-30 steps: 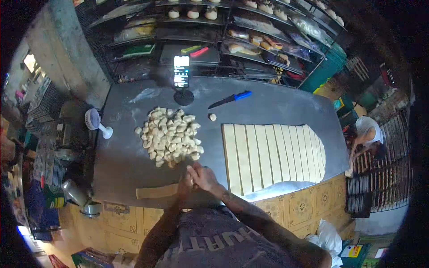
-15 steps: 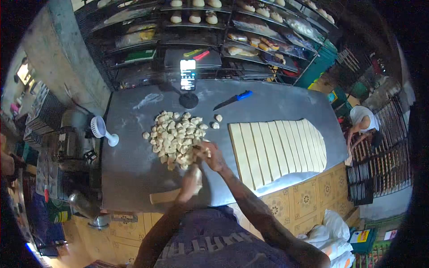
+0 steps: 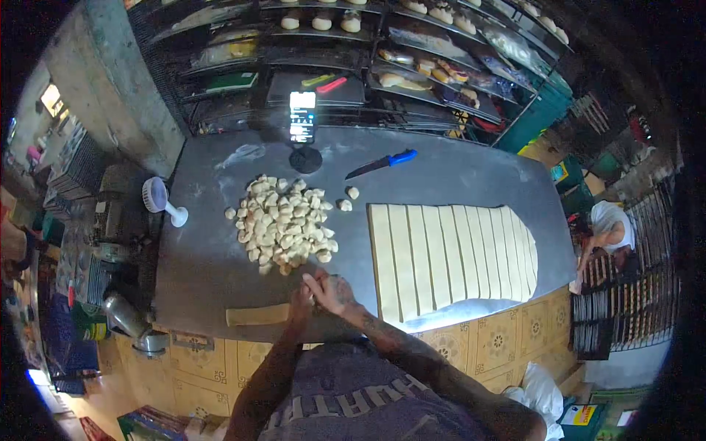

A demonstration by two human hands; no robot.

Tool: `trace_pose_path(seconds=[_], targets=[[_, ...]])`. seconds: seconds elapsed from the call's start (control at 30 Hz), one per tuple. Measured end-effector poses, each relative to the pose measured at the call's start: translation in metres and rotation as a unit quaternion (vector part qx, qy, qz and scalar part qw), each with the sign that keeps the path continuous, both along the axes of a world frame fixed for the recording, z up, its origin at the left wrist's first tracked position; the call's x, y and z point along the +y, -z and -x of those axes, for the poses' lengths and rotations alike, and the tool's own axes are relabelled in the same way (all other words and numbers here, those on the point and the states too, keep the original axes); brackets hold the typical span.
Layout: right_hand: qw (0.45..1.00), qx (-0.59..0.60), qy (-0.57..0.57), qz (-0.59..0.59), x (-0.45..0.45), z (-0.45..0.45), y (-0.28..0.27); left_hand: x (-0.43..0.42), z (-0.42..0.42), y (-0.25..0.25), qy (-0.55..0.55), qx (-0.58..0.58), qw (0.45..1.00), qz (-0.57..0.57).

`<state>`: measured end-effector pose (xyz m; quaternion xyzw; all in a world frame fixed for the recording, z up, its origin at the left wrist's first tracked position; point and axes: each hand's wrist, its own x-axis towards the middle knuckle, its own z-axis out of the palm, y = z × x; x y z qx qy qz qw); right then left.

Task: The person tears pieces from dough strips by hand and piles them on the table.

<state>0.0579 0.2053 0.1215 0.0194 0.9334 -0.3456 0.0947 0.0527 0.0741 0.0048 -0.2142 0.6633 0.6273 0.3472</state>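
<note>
In the head view, we are seeing the left hand (image 3: pixel 300 303) and right hand (image 3: pixel 332 294) meeting on the near side of the dough heap (image 3: pixel 283 226); whether their bunched fingers are clamping dough, we cannot tell. Nearer us than the heap, a dough strip (image 3: pixel 257 314) is running toward the left hand. Right of the heap, a sliced dough sheet (image 3: pixel 452 257) is lying flat; beyond it rightward, a knife (image 3: pixel 380 164) is resting.

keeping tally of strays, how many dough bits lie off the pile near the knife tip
2. One bit lies just below the tip of the knife; the other bit is slightly lower and left, nearer the pile.
</note>
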Motion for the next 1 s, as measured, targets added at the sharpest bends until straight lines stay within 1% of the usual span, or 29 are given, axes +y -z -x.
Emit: trace_pose_path(seconds=[0.03, 0.07, 0.1, 0.13, 0.17, 0.2, 0.23, 0.27, 0.3, 0.33, 0.4, 0.43, 0.47, 0.5, 0.53, 0.57, 0.6, 0.63, 0.67, 0.7, 0.77, 0.8, 0.83, 0.9, 0.93, 0.97, 1.0], targets=[[0.994, 0.053, -0.024, -0.088, -0.002, 0.0, 0.006, -0.003, 0.0, 0.044, -0.042, 0.152, 0.987, -0.014], [0.995, 0.05, -0.026, -0.085, -0.004, 0.0, 0.009, 0.0, 0.001, 0.086, -0.083, 0.298, 0.951, -0.028], [0.997, 0.058, -0.013, -0.045, -0.006, 0.004, 0.01, -0.005, -0.003, 0.111, -0.121, 0.439, 0.889, -0.041], [0.998, 0.068, 0.002, -0.005, -0.009, 0.011, 0.011, -0.007, -0.002, 0.136, -0.122, 0.44, 0.889, -0.041], [0.996, 0.079, 0.017, 0.035, -0.012, 0.016, 0.013, -0.005, 0.0, 0.137, -0.039, 0.46, 0.885, 0.06], [0.996, 0.082, 0.018, 0.035, -0.013, 0.024, 0.025, -0.003, 0.005, 0.136, 0.047, 0.474, 0.864, 0.16], [0.993, 0.113, 0.029, 0.033, -0.013, 0.035, 0.049, -0.006, 0.011, 0.136, 0.135, 0.481, 0.827, 0.257], [0.988, 0.144, 0.044, 0.03, -0.012, 0.043, 0.066, -0.011, 0.014, 0.11, 0.141, 0.485, 0.825, 0.254], [0.983, 0.173, 0.059, 0.024, -0.009, 0.046, 0.082, -0.019, 0.023, 0.084, 0.127, 0.439, 0.869, 0.187], [0.982, 0.178, 0.065, 0.019, -0.001, 0.054, 0.076, -0.034, 0.014, 0.063, 0.109, 0.392, 0.906, 0.118], [0.971, 0.232, 0.046, 0.036, 0.018, 0.065, 0.052, -0.04, 0.004, 0.013, 0.077, 0.278, 0.957, -0.019], [0.964, 0.26, 0.032, 0.047, 0.017, 0.07, 0.039, -0.036, 0.022, -0.018, 0.056, 0.218, 0.971, -0.084], [0.963, 0.266, 0.028, 0.045, 0.01, 0.073, 0.027, -0.046, 0.035, -0.051, 0.031, 0.16, 0.975, -0.149], [0.956, 0.281, 0.03, 0.073, -0.001, 0.06, 0.016, -0.049, 0.034, -0.08, 0.008, 0.092, 0.973, -0.211], [0.949, 0.297, 0.033, 0.101, -0.011, 0.045, 0.002, -0.05, 0.032, -0.093, 0.009, 0.09, 0.973, -0.212], [0.94, 0.314, 0.032, 0.127, -0.016, 0.035, -0.01, -0.047, 0.034, -0.107, -0.04, 0.099, 0.971, -0.213], [0.94, 0.315, 0.031, 0.125, -0.019, 0.026, -0.02, -0.042, 0.034, -0.116, -0.089, 0.106, 0.967, -0.215], [0.965, 0.198, -0.039, 0.165, -0.022, 0.015, -0.03, -0.039, 0.033, -0.121, -0.137, 0.113, 0.961, -0.214], [0.97, 0.077, -0.108, 0.204, -0.023, 0.01, -0.034, -0.038, 0.032, -0.098, -0.137, 0.114, 0.961, -0.213], [0.97, 0.078, -0.111, 0.204, -0.021, 0.01, -0.033, -0.038, 0.031, -0.074, -0.104, 0.162, 0.967, -0.165], [0.978, 0.089, -0.04, 0.187, -0.016, 0.01, -0.031, -0.026, 0.02, -0.025, -0.043, 0.255, 0.964, -0.062], [0.979, 0.094, -0.003, 0.179, -0.014, 0.01, -0.029, -0.033, 0.016, -0.001, -0.011, 0.298, 0.954, -0.008], [0.979, 0.094, -0.007, 0.181, -0.012, 0.012, -0.032, -0.035, 0.008, 0.026, 0.022, 0.339, 0.939, 0.045], [0.993, -0.046, -0.001, 0.111, -0.01, 0.012, -0.049, -0.023, -0.003, 0.071, 0.092, 0.41, 0.895, 0.151], [0.99, -0.119, 0.002, 0.074, -0.009, 0.009, -0.05, -0.018, -0.009, 0.067, 0.092, 0.404, 0.897, 0.154], [0.99, -0.121, -0.001, 0.076, -0.009, 0.01, -0.041, -0.019, -0.019, 0.062, 0.118, 0.408, 0.887, 0.181], [0.998, -0.045, -0.026, 0.032, -0.011, 0.012, -0.026, -0.021, -0.024, 0.056, 0.144, 0.412, 0.875, 0.208]])
